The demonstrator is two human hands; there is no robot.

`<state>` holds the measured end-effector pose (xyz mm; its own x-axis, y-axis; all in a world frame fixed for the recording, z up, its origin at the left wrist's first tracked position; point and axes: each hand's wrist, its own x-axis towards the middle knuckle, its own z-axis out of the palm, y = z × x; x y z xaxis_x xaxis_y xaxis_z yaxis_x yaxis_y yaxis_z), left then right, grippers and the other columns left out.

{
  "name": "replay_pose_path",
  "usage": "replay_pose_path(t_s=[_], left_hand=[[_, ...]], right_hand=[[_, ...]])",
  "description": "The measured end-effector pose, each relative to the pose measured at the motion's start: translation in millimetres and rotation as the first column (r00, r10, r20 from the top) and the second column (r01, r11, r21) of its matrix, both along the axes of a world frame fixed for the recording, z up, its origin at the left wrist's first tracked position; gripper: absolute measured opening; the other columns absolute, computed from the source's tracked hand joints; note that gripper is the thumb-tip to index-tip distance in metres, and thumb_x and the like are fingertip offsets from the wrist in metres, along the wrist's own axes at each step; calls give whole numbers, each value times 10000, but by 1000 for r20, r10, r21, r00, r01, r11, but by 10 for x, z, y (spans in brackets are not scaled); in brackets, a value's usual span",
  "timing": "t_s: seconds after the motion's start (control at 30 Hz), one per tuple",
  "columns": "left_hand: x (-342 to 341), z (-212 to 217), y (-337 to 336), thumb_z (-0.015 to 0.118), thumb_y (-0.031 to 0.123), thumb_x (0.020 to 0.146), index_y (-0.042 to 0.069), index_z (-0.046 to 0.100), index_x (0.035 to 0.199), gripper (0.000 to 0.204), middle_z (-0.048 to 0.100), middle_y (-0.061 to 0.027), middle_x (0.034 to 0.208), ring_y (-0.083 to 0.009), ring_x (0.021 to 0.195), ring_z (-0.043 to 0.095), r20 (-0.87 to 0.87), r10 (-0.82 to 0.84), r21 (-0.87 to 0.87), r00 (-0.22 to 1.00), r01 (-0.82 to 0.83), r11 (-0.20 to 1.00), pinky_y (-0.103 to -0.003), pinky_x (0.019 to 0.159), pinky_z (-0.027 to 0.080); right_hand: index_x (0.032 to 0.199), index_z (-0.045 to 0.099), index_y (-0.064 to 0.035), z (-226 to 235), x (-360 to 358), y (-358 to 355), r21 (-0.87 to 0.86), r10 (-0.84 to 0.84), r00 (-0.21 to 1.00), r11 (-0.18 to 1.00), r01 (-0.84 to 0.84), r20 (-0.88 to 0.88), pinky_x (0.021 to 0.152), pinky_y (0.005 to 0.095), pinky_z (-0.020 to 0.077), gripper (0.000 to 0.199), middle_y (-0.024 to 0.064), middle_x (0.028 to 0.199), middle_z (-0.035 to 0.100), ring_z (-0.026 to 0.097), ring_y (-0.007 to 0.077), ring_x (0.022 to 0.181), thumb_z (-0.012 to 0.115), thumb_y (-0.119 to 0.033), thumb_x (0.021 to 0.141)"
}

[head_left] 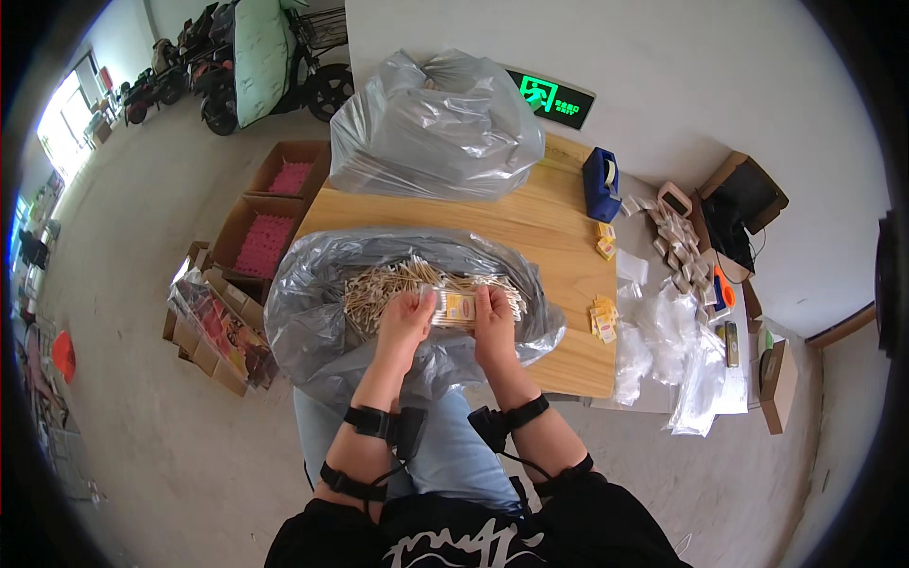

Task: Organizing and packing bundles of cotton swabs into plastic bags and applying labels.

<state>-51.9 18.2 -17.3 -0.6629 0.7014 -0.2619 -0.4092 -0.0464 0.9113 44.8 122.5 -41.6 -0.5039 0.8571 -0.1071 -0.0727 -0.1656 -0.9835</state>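
Between my two hands is a small clear packet of cotton swabs (455,309) with a yellow label. My left hand (405,328) pinches its left end, and my right hand (494,325) grips the right end. Both hands are over an opened grey plastic bag (305,295) on the wooden table (578,355). Loose cotton swabs (371,293) lie heaped inside that bag, partly hidden behind the packet and my fingers.
A full grey bag (436,128) stands at the table's back. To the right are a blue tape dispenser (601,185), small yellow cards (603,319), clear plastic bags (696,364) and many small packets (677,241). Cardboard boxes (227,227) with pink contents sit on the floor at left.
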Motion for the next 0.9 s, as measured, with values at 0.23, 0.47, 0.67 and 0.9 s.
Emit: replay_pose_path(t_s=[0.23, 0.47, 0.67, 0.9], left_hand=[[34, -63, -30, 625, 221, 874, 64, 525, 819, 194, 468, 37, 657, -54, 524, 402, -25, -31, 39, 999, 32, 999, -200, 463, 326], [8, -128, -51, 658, 200, 839, 27, 539, 712, 245, 519, 10, 598, -61, 500, 441, -384, -1, -179, 923, -73, 981, -221, 450, 343], [38, -56, -85, 629, 207, 861, 20, 548, 738, 238, 563, -14, 631, -71, 504, 469, -330, -46, -248, 943, -40, 968, -219, 454, 361], [87, 34, -108, 602, 176, 880, 20, 549, 822, 174, 557, -13, 658, -53, 505, 456, -44, -5, -77, 999, 1, 997, -192, 465, 364]], right_hand=[[937, 540, -99, -58, 24, 40, -21, 41, 999, 999, -41, 1, 417, 173, 333, 257, -42, 717, 533, 444, 12, 545, 451, -340, 956], [937, 539, -91, -71, 33, 14, 84, 37, 999, 996, -36, -4, 425, 179, 328, 239, -39, 714, 522, 418, 17, 541, 454, -313, 960], [940, 539, -81, -77, 47, 27, 107, 52, 999, 993, -51, -7, 425, 180, 326, 242, -32, 712, 524, 419, 20, 540, 453, -307, 961], [944, 539, -83, -5, 91, 15, -2, 110, 994, 994, -110, -11, 419, 178, 314, 248, -31, 703, 524, 398, 23, 507, 450, -313, 960]])
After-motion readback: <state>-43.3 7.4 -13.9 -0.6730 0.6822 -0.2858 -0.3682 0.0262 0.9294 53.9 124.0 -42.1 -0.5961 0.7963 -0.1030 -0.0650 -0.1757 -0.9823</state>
